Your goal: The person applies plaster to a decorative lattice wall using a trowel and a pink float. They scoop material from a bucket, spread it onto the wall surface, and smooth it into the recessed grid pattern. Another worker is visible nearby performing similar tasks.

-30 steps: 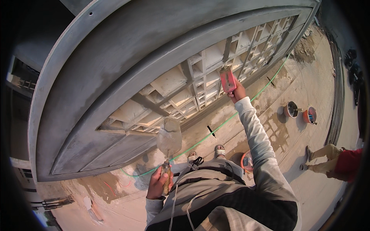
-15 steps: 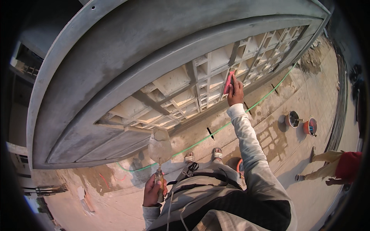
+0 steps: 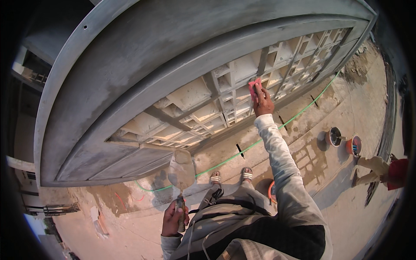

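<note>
Grey wall, pale latticework, partly finished

A smooth grey wall (image 3: 125, 82) curves across the far side of this sunlit yard, framing a pale lattice (image 3: 188, 93) of square recesses. Along its foot, a green hose (image 3: 216, 166) snakes over the paved ground (image 3: 342, 203).

From where I stand, the person's right hand (image 3: 263, 104) reaches far forward, fingers closed round a small red float (image 3: 254, 88) at the middle of the lattice, just below a dark upright bar (image 3: 263, 60). Whether the float's face actually presses on the lattice I cannot tell. The left hand (image 3: 172, 220), near and to the left, grips the handle of a trowel (image 3: 182, 170), its broad blade pointing away from the body.

The wall and its raised border look finished, I judge, and several bars wear the same grey coat. Much of the lattice is pale, so, if the coat is meant for all of it, plenty remains.

To the right, two buckets (image 3: 333, 137) (image 3: 355, 147) stand near a co-worker in a red top (image 3: 397, 173).
</note>
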